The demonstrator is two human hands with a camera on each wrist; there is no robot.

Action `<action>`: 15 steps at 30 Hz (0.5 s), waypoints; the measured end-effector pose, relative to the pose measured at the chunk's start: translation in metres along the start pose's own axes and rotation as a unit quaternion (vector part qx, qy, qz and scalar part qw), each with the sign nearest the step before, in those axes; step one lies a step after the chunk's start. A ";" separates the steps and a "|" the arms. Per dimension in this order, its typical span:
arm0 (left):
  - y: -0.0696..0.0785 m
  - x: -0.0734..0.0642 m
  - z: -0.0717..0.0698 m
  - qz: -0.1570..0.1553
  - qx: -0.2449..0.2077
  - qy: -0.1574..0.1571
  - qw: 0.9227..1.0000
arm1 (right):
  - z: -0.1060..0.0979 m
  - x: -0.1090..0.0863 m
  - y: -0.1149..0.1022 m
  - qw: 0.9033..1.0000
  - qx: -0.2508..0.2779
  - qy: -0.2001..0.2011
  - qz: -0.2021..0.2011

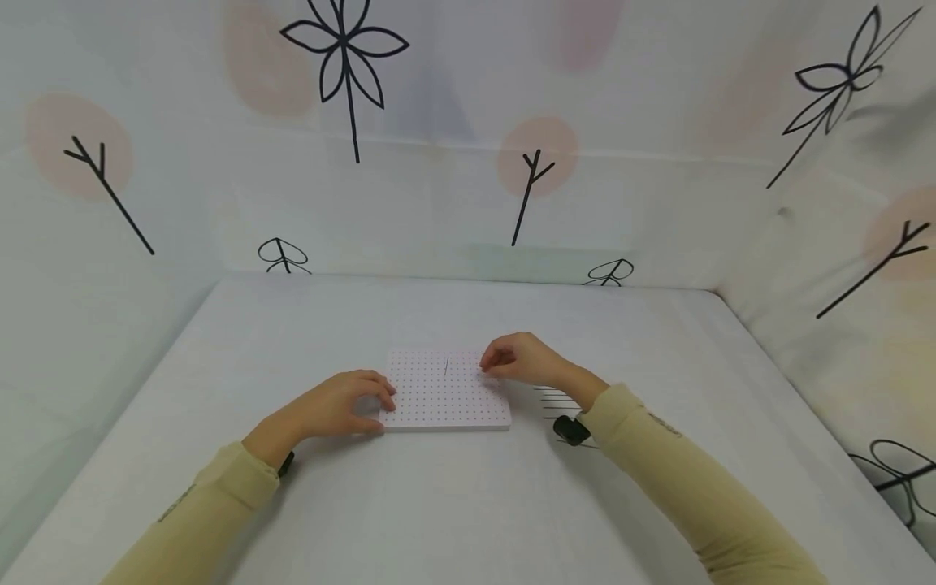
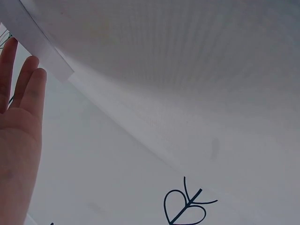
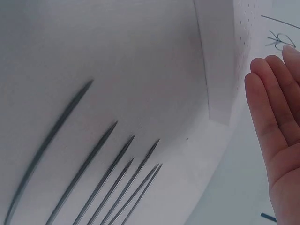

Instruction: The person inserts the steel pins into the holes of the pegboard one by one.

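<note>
A white board (image 1: 439, 394) with a grid of small dots lies on the table. One thin dark needle (image 1: 447, 366) stands up from its rear half. At the board's left edge rests my left hand (image 1: 344, 404), fingertips on the side and thumb by the front corner. My right hand (image 1: 526, 359) is over the rear right corner, thumb and forefinger tips close together; I cannot tell whether something thin is between them. In the right wrist view its fingers (image 3: 262, 108) appear beside the board's thick side (image 3: 218, 61).
Several dark pointed needles (image 3: 96, 164) lie side by side on the white table (image 1: 453, 504), right of the board and partly under my right forearm. A white cloth (image 1: 439, 195) printed with plant drawings hangs behind and at both sides.
</note>
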State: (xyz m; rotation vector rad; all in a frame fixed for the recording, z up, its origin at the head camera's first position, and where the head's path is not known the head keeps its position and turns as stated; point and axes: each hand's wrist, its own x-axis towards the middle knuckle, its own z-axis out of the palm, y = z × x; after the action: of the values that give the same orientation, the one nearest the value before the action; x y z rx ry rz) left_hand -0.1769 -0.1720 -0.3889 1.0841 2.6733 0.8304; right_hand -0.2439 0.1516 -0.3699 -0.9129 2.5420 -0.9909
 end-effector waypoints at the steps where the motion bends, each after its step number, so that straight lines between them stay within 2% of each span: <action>1: 0.000 0.000 0.000 0.002 0.000 0.001 1.000 | -0.001 -0.001 0.000 1.000 0.000 0.000 0.000; 15: 0.001 0.000 0.000 0.001 0.002 0.002 1.000 | -0.011 -0.019 0.013 1.000 0.002 0.009 0.008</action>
State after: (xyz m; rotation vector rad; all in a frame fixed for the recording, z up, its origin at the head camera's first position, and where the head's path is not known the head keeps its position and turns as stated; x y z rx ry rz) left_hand -0.1760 -0.1715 -0.3882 1.0861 2.6779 0.8293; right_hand -0.2401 0.1772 -0.3708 -0.8861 2.5560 -1.0038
